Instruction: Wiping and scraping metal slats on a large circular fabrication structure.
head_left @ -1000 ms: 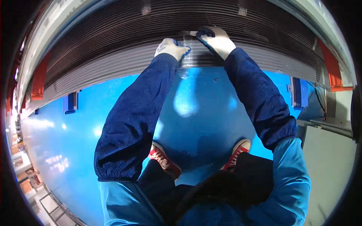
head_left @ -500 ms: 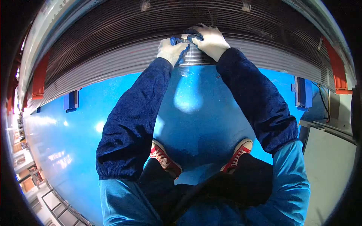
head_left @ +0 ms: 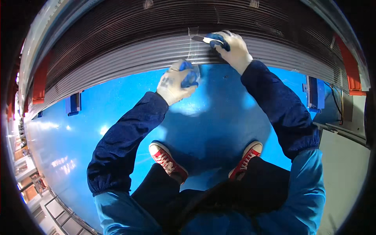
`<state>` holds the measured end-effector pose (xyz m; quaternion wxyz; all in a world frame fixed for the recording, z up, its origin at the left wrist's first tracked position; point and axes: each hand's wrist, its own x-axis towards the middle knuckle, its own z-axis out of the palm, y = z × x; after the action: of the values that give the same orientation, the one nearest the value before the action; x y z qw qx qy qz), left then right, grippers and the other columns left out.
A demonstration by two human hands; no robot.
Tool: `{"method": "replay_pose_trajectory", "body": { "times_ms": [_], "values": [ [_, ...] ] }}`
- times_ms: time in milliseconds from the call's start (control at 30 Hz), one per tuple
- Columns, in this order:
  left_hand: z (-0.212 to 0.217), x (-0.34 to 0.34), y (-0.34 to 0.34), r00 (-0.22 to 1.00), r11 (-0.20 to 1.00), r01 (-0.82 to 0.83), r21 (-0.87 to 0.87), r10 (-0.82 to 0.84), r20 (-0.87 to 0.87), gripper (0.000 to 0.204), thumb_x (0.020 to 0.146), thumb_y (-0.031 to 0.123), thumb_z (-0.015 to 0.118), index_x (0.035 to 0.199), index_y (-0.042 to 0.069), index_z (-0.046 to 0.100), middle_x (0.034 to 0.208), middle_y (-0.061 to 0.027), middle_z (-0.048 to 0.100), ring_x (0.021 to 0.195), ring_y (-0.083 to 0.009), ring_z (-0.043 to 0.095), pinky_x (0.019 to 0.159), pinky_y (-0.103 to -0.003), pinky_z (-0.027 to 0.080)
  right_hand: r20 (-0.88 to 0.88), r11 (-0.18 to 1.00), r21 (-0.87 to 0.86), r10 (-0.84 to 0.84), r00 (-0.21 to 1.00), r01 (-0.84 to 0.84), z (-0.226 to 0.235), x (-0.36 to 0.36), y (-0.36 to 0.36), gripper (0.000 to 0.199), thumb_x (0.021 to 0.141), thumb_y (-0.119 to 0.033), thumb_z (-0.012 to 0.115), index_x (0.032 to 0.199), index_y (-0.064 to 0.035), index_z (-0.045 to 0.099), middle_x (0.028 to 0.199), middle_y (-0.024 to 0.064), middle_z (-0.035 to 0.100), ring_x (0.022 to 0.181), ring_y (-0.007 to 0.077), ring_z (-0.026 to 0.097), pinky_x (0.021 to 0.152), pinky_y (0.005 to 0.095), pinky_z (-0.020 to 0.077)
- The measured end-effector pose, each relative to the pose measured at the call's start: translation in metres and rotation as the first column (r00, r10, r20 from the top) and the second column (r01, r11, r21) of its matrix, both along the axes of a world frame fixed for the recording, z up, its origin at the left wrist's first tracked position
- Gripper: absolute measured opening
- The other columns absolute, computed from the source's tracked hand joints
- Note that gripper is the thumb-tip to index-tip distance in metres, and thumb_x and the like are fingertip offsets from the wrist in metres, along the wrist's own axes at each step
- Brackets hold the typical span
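Two gloved hands working at ribbed grey stack (head_left: 129,58) w/ clear tape strip (head_left: 194,45) across it. Right hand (head_left: 234,51) pinching small utility knife (head_left: 203,39), blade lying on tape atop stack. Left hand (head_left: 178,80) curling shut round blue-tipped fingers, hovering just below stack edge, over blue floor (head_left: 98,129); red sneakers (head_left: 167,161) standing on it

The scene is being viewed by one head-worn fisheye camera, aimed steeply down and forward; the hands (head_left: 178,80) and blue floor (head_left: 98,129) are being seen close.
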<state>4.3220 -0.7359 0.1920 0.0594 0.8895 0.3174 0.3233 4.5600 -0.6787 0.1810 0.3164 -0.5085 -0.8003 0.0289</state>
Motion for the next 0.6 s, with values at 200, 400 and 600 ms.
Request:
{"method": "replay_pose_trajectory", "body": {
  "times_ms": [200,400,600],
  "values": [
    [0.009,0.025,0.016,0.628,0.555,-0.084,-0.828,0.675,0.388,0.020,0.075,0.020,0.068,0.088,0.005,0.063,0.073,-0.0002,0.063,0.052,-0.0131,0.056,0.052,-0.021,0.048,-0.229,0.973,-0.227,-0.089,0.969,0.036,0.010,0.000,-0.007,0.028,0.077,-0.019,0.057,0.104,-0.0134,0.061,0.097,0.0070,0.063,0.089,0.0271,0.059,0.082,0.0368,0.0433],
    [0.025,0.032,0.035,0.653,0.107,-0.220,-0.970,0.754,-0.065,0.024,0.072,0.025,0.071,0.081,0.005,0.064,0.069,-0.0016,0.063,0.055,-0.0141,0.057,0.054,-0.022,0.048,-0.072,0.970,-0.206,-0.145,0.987,0.128,0.010,-0.008,-0.005,0.031,0.077,-0.022,0.058,0.107,-0.0132,0.060,0.097,0.0074,0.063,0.091,0.0263,0.058,0.083,0.0365,0.0429],
    [0.034,0.045,0.045,0.729,0.333,-0.568,-0.753,0.627,-0.273,0.023,0.070,0.027,0.068,0.072,0.005,0.064,0.062,-0.0047,0.061,0.055,-0.0166,0.058,0.055,-0.027,0.048,0.048,0.989,-0.136,-0.059,0.997,0.065,0.008,-0.025,0.002,0.032,0.080,-0.022,0.057,0.109,-0.0120,0.058,0.100,0.0073,0.062,0.091,0.0254,0.058,0.084,0.0351,0.0427]
  ]
}}
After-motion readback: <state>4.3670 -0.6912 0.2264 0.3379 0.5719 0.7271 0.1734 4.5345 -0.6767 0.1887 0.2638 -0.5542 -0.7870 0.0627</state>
